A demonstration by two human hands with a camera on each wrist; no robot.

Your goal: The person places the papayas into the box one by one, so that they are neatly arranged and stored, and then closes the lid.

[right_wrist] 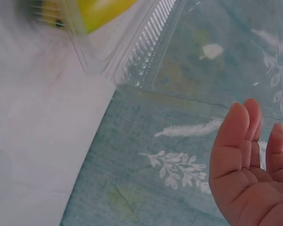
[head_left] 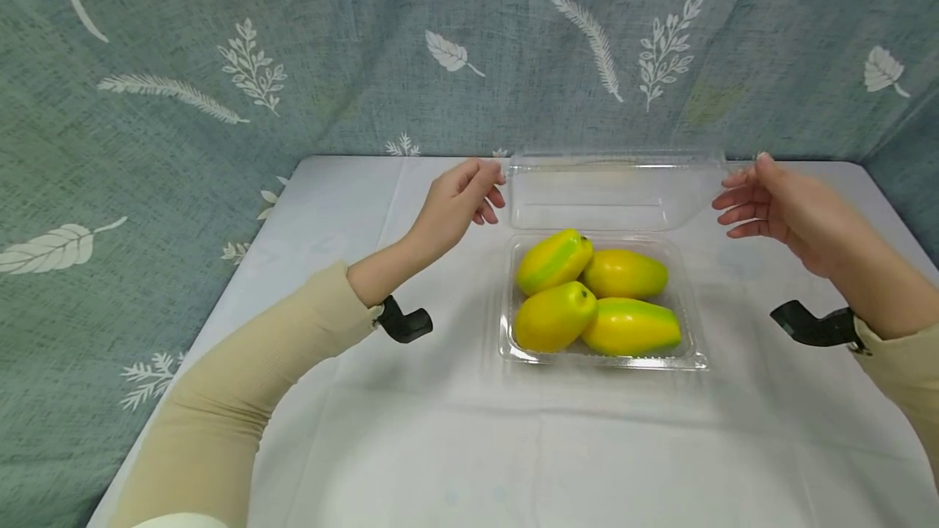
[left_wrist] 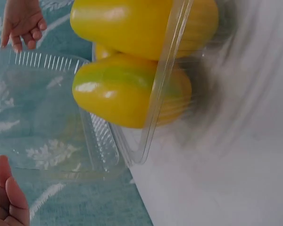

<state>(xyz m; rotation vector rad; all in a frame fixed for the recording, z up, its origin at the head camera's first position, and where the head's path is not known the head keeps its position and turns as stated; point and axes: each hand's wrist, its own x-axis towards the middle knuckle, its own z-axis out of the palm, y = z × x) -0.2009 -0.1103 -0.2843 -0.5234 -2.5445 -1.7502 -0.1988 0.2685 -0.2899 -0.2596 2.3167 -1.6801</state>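
A clear plastic clamshell box [head_left: 603,363] stands on the table with its lid [head_left: 594,190] raised at the back. Several glossy yellow fruits with green streaks [head_left: 632,327], shaped like mangoes, lie in the base. My left hand [head_left: 460,194] is beside the lid's left edge, its fingers loosely bent and nothing held. On the other side, my right hand [head_left: 788,206] has relaxed, parted fingers close to the lid's right edge. In the right wrist view the fingertips [right_wrist: 238,113] appear near the lid's rim. Whether either hand touches the lid I cannot tell.
A white cloth covers the table [head_left: 587,455]. Behind it hangs a blue-green curtain [head_left: 506,47] with white leaf prints, also along the left side. Black wrist cameras [head_left: 406,323] sit under both wrists.
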